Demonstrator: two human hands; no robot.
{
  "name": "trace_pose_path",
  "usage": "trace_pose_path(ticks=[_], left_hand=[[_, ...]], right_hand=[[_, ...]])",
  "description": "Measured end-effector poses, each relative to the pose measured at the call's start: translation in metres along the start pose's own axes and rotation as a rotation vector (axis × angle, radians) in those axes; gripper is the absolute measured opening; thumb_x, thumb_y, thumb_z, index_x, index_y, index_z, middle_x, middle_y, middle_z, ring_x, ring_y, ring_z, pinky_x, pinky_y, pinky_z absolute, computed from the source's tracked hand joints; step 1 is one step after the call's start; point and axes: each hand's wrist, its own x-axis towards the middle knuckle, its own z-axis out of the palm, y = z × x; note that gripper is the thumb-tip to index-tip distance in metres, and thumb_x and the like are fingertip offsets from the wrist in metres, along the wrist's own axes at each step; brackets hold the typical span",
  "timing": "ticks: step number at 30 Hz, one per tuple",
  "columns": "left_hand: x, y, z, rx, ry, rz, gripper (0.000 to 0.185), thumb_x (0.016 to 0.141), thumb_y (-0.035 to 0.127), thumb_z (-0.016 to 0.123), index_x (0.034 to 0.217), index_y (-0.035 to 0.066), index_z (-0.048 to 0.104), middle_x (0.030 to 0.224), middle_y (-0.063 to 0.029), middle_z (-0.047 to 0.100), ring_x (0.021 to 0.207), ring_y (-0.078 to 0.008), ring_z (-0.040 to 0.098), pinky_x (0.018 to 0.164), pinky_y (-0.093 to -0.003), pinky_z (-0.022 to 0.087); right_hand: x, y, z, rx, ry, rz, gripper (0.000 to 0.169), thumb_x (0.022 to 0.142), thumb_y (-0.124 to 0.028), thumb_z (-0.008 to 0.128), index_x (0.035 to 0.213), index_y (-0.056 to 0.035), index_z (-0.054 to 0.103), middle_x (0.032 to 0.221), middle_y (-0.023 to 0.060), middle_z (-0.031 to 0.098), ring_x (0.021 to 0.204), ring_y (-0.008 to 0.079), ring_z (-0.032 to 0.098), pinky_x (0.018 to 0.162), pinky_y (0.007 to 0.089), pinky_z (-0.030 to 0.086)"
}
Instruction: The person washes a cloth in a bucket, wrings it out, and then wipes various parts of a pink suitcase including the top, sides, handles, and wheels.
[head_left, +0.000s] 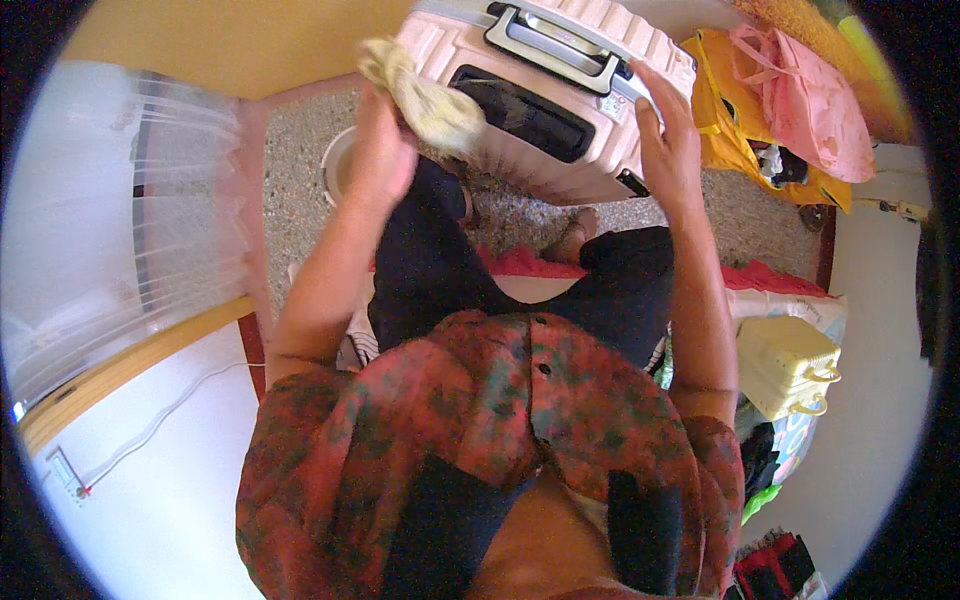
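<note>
A pale pink hard-shell suitcase (517, 161) stands tilted before my knees, with a silver carry handle (551, 56) and a dark recessed panel (525, 112) on the side facing me. My left hand (386, 146) grips a cream-coloured cloth (427, 97), blurred, at the suitcase's left edge. Whether the cloth touches the shell I cannot tell. On the other side, my right hand (667, 135) rests against the suitcase's right edge with thumb and fingers apart, steadying it beside the handle's end.
Behind my left wrist, a white bucket (335, 169) stands on the speckled floor (296, 202). Yellow (709, 97) and pink (817, 112) bags lie at the right. A cream case (784, 360) sits on the bed by my right arm. A sheer curtain (191, 172) hangs left.
</note>
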Motion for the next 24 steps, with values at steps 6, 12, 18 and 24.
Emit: trace_pose_path(ticks=[6,12,18,24], left_hand=[[0.155,0.007,-0.092,1.622,-0.005,0.801,0.036,0.085,0.016,0.06,0.119,0.004,0.061,0.123,-0.0195,0.058,0.113,-0.0385,0.054,0.101,-0.043,0.041],[0.067,-0.048,0.006,1.705,-0.242,1.077,0.033,0.077,0.009,0.061,0.109,0.004,0.065,0.114,-0.0136,0.064,0.109,-0.0345,0.057,0.097,-0.0457,0.043],[0.0,-0.099,0.052,1.449,-0.39,1.068,0.024,0.077,0.007,0.054,0.097,0.004,0.069,0.105,-0.0128,0.066,0.1,-0.0321,0.062,0.087,-0.0437,0.05],[-0.043,-0.143,0.125,1.564,-0.705,0.841,0.017,0.079,0.014,0.056,0.088,0.005,0.067,0.095,-0.0102,0.063,0.1,-0.0274,0.059,0.089,-0.0427,0.048]], right_hand=[[-0.012,0.075,0.054,-0.722,0.008,-0.117,0.055,0.097,-0.037,0.045,0.147,-0.0166,0.036,0.148,0.0217,0.035,0.138,0.0408,0.031,0.11,0.0537,0.026],[-0.021,0.077,0.046,-0.745,0.052,-0.133,0.056,0.096,-0.038,0.046,0.147,-0.017,0.035,0.149,0.0203,0.034,0.138,0.0395,0.031,0.11,0.0534,0.026],[-0.023,0.088,0.04,-0.611,0.044,-0.109,0.05,0.099,-0.034,0.038,0.147,-0.0203,0.038,0.151,0.0183,0.033,0.139,0.039,0.029,0.113,0.0518,0.022],[-0.021,0.121,0.031,-0.283,0.005,-0.097,0.051,0.104,-0.036,0.016,0.146,-0.0215,0.04,0.151,0.013,0.036,0.141,0.0356,0.027,0.114,0.0486,0.019]])
